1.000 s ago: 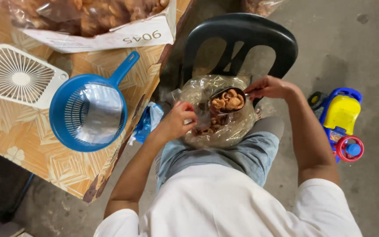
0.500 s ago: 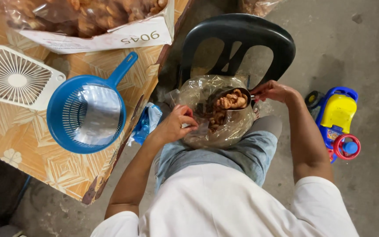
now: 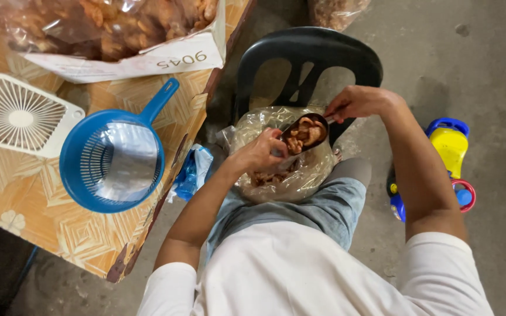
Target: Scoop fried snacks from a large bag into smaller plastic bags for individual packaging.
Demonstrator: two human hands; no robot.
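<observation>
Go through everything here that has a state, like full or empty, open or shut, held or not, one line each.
Metal scoop: full of brown fried snacks, held by the right hand.
Clear plastic bag on the lap: open, partly filled, left hand at its mouth.
Blue plastic colander: holds a clear plastic sheet, untouched.
White square fan: lying flat.
Black plastic chair: unoccupied.

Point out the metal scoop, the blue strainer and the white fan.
metal scoop [image 3: 306, 132], head view, on its filled bowl.
blue strainer [image 3: 80, 153], head view, on its slotted wall.
white fan [image 3: 16, 116], head view, on its grille.

Clear snack bag on lap; white box on table.
</observation>
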